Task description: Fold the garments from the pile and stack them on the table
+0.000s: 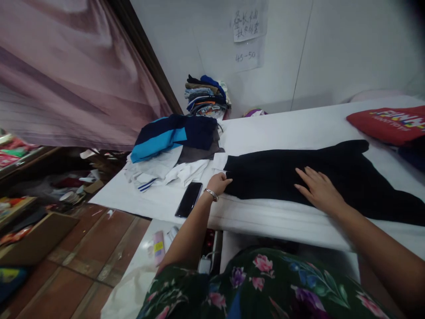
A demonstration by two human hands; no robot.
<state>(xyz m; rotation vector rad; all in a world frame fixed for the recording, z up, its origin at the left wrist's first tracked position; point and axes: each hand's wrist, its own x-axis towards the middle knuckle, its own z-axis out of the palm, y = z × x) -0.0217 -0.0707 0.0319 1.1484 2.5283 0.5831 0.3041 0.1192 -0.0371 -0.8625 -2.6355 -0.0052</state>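
Observation:
A black garment [272,173] lies stretched lengthwise across the white-covered table, with a white piece of cloth [220,162] at its left end. At that end, my left hand [217,183] has thumb and fingers closed on the garment's edge; a silver bracelet is on the wrist. My right hand [317,188] lies flat on the middle of the garment, fingers spread and nothing gripped. Just left of my left hand rests a dark phone [189,199]. I cannot tell the garment's exact kind, since its right end spreads toward the frame edge.
A navy and blue garment [175,133] lies over white clothes [156,170] at the table's left. Behind stands a stack of folded clothes [206,97]. A red printed garment [388,126] lies at the far right. A pink curtain [76,75] hangs on the left.

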